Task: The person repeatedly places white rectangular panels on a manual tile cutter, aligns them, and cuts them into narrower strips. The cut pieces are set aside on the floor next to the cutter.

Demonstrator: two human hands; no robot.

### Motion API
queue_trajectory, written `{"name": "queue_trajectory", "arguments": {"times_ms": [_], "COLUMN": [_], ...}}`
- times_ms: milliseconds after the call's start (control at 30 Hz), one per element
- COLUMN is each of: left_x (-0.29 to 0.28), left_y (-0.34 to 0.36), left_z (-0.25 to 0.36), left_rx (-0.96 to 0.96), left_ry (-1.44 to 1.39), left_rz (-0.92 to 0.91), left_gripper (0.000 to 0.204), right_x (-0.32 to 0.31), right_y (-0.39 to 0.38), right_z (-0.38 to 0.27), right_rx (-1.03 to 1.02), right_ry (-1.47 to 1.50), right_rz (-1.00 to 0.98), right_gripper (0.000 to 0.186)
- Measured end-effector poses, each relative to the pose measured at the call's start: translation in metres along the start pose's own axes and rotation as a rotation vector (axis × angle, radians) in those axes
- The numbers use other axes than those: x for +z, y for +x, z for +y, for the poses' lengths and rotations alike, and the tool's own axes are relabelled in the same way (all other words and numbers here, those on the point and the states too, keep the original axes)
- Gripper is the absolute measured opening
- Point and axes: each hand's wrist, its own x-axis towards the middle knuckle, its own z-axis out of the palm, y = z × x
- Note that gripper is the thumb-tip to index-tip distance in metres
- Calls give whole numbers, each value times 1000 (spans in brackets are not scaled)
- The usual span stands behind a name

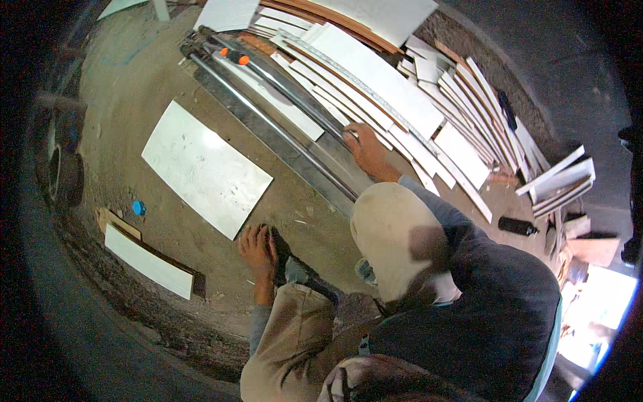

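Observation:
A manual tile cutter (268, 119) with long metal bars and orange parts lies slantwise on the ground ahead of me. My right hand (368, 153) is closed around the end of its farther dark bar; whether this is the handle or a rail I cannot tell. Under the bars lies a narrow white tile strip (284, 104). To the left, a large white rectangular tile (204, 167) rests flat on the dirt. My left hand (257, 249) is beside that tile's near corner, fingers loosely bent, with nothing visible in it.
Many cut white tile strips (375, 80) lie stacked beyond the cutter. A dark bottle (516, 226) and tile offcuts (566, 184) are at the right. A blue cap (138, 208) and a white strip (147, 261) lie at the left. My bent knee (395, 228) is close to the cutter.

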Motion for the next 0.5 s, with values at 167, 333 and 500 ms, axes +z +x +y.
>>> {"name": "queue_trajectory", "arguments": {"times_ms": [167, 333, 500], "left_x": [4, 7, 8], "left_y": [25, 46, 60], "left_z": [-25, -63, -68], "left_rx": [-176, -459, -648], "left_ry": [-18, 24, -281], "left_rz": [128, 27, 281], "left_gripper": [57, 81, 76], "right_x": [-38, -88, -51], "right_y": [2, 14, 15], "right_z": [72, 79, -19], "right_rx": [229, 21, -56], "right_ry": [-253, -543, 43], "right_rz": [231, 286, 29], "right_gripper": [45, 31, 24]}}
